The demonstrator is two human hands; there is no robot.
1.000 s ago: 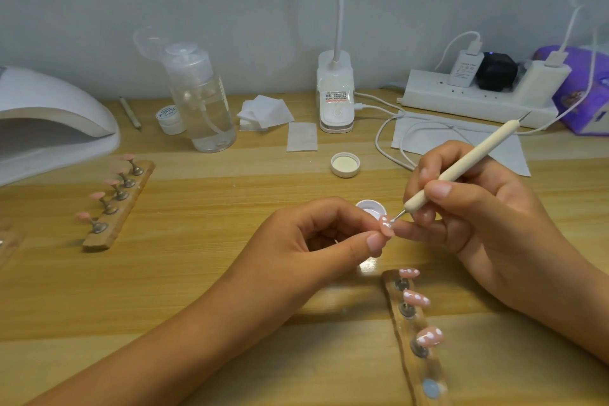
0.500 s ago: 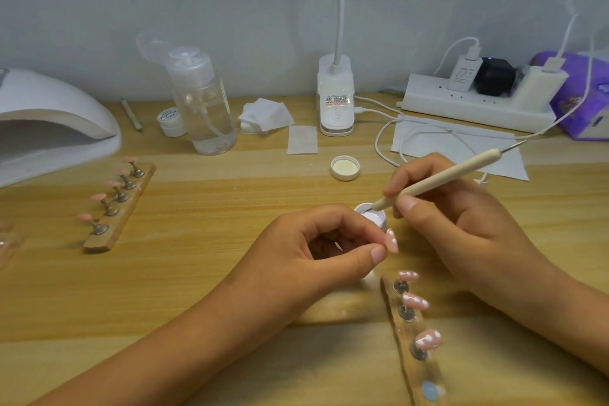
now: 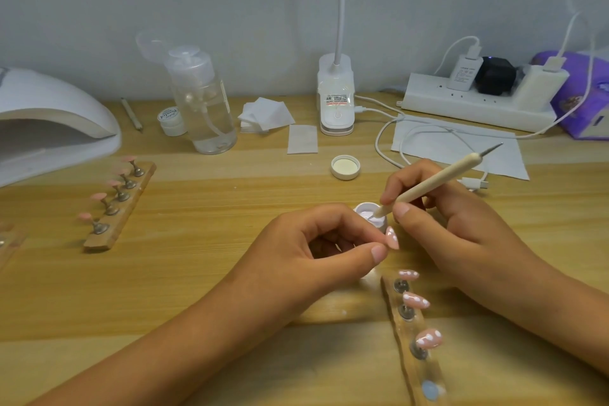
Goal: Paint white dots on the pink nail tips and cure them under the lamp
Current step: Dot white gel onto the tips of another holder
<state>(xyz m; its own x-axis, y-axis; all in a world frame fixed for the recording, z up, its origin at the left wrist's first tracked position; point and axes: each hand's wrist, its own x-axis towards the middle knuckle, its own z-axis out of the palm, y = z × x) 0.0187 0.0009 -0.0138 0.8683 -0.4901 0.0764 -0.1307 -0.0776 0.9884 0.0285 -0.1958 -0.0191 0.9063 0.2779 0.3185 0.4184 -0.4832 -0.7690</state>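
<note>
While the right hand (image 3: 454, 224) is gripping the dotting stick (image 3: 438, 182) like a pen, with thumb and fingers curled round it, the thin point is dipping into the small open paint pot (image 3: 379, 224). The left hand (image 3: 316, 250) is pinching one pink nail tip (image 3: 392, 237) between thumb and forefinger and is holding it just beside the pot; some white dots are showing on it already. I judge that the person is taking fresh paint in the middle of dotting this tip. The next move is asking for a light, steady touch of the point on the pink surface, with only a small drop, while the left hand is keeping the tip quiet. Three dotted tips (image 3: 417, 300) are standing on the near holder (image 3: 425, 372), which is lying close to the right wrist, and five plain ones are waiting on the far holder (image 3: 131, 201) at the left. The curing lamp (image 3: 49, 122) is sitting at the left edge, so curing seems not yet begun for these. Everything is resting on a wooden table (image 3: 230, 201) against a grey wall (image 3: 230, 10); behind are a pot lid (image 3: 345, 167), a clear bottle (image 3: 201, 102), white pads (image 3: 265, 114), a clip light (image 3: 336, 109), a power strip (image 3: 474, 105) and a paper sheet (image 3: 458, 148).
</note>
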